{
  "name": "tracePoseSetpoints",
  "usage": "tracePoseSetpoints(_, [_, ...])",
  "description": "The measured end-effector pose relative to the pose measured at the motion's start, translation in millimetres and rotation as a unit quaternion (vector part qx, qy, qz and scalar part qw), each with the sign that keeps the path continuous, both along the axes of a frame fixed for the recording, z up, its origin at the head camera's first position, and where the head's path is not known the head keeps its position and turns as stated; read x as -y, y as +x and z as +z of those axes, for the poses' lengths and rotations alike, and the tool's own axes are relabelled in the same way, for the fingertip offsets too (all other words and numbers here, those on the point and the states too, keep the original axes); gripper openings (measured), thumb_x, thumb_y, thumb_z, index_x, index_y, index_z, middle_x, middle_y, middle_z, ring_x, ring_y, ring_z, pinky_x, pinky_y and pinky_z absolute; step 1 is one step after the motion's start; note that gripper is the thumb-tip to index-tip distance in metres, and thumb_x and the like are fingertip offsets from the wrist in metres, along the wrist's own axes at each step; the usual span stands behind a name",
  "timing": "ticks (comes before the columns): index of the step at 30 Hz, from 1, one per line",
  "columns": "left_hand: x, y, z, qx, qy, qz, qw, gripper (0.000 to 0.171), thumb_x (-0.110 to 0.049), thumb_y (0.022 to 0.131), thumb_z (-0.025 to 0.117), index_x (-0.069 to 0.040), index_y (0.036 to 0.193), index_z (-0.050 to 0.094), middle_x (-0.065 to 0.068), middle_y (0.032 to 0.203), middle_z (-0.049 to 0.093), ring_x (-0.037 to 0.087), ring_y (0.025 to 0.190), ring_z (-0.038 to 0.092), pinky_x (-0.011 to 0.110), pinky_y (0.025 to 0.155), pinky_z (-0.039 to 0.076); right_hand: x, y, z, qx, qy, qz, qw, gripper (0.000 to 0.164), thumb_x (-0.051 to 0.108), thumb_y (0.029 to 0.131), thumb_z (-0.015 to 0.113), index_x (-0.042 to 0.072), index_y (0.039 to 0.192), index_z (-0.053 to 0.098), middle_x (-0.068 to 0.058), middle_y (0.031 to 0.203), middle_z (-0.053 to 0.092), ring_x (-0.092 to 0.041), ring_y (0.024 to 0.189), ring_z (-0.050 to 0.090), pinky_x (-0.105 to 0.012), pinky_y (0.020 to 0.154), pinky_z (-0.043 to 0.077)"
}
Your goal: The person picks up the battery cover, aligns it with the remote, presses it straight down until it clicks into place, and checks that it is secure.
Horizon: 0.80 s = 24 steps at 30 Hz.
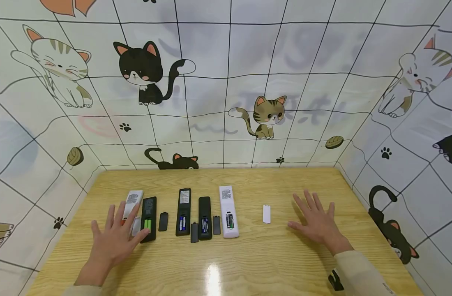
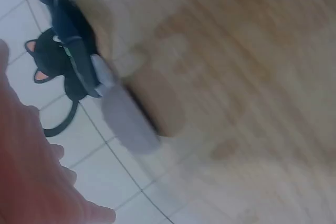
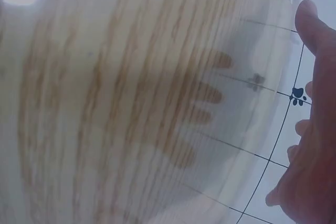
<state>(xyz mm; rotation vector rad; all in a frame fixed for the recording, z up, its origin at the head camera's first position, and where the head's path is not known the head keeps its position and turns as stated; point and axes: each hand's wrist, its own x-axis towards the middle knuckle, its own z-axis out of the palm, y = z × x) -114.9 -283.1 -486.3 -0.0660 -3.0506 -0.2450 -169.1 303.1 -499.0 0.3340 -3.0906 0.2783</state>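
Note:
My left hand is spread open, overlapping a white remote control in the head view and hiding part of it. Its thumb overlaps the lower end of a black remote with green batteries in its uncovered compartment. Two more black remotes and a white remote lie face down to the right, batteries showing. Black battery covers lie beside the black remotes. My right hand, fingers spread and holding nothing, is right of a white battery cover.
The wooden table ends at a cloth backdrop printed with cats, which rises behind and on both sides. A small black item shows beside the right sleeve. The left wrist view is blurred.

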Motion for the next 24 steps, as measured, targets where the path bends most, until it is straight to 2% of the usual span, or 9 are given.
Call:
tracePoseSetpoints(4, [-8.5,0.1,3.9,-0.003,0.001,-0.009,1.0,0.083,-0.072,0.091,0.04,-0.032,0.157,0.012,0.012,0.165,0.002,0.039,0.151,-0.005,0.081,0.101,0.0,2.7,1.1,2.6,-0.01,0.001,0.012,1.0,0.09,0.068,0.085,0.058,0.022,0.155,0.024,-0.02,0.162,0.017,-0.046,0.147,0.015,-0.079,0.104,0.005])
tracePoseSetpoints(9, [-27.4,1.9,12.3,-0.008,0.011,-0.028,0.9995,0.078,-0.069,0.092,0.042,-0.029,0.156,0.021,0.014,0.164,0.01,0.039,0.151,0.004,0.079,0.103,0.003,9.9,3.3,9.3,-0.012,-0.006,0.03,0.999,0.084,0.062,0.087,0.06,0.015,0.151,0.035,-0.022,0.157,0.027,-0.048,0.14,0.03,-0.074,0.106,0.017])
tracePoseSetpoints(13, [-49.0,2.8,15.7,-0.007,0.022,-0.048,0.9986,0.074,-0.068,0.092,0.044,-0.028,0.153,0.031,0.015,0.162,0.019,0.041,0.149,0.014,0.076,0.106,0.007,15.7,5.2,10.5,-0.007,-0.002,0.036,0.999,0.08,0.058,0.088,0.061,0.013,0.15,0.037,-0.021,0.154,0.034,-0.047,0.135,0.038,-0.069,0.106,0.025])
tracePoseSetpoints(16, [-66.3,3.2,16.9,-0.01,0.031,-0.064,0.9974,0.071,-0.067,0.092,0.046,-0.027,0.15,0.038,0.015,0.16,0.024,0.04,0.148,0.016,0.073,0.109,0.009,20.7,6.2,11.2,-0.013,0.002,0.044,0.999,0.077,0.054,0.088,0.064,0.013,0.148,0.041,-0.02,0.15,0.04,-0.045,0.133,0.041,-0.066,0.105,0.029])
tracePoseSetpoints(24, [-113.2,1.4,23.2,-0.013,0.054,-0.112,0.9921,0.066,-0.063,0.093,0.049,-0.025,0.147,0.044,0.012,0.157,0.034,0.037,0.148,0.024,0.066,0.113,0.016,40.5,8.2,13.9,-0.057,0.004,0.078,0.995,0.067,0.047,0.086,0.07,0.009,0.138,0.052,-0.017,0.138,0.053,-0.04,0.126,0.049,-0.062,0.103,0.035])
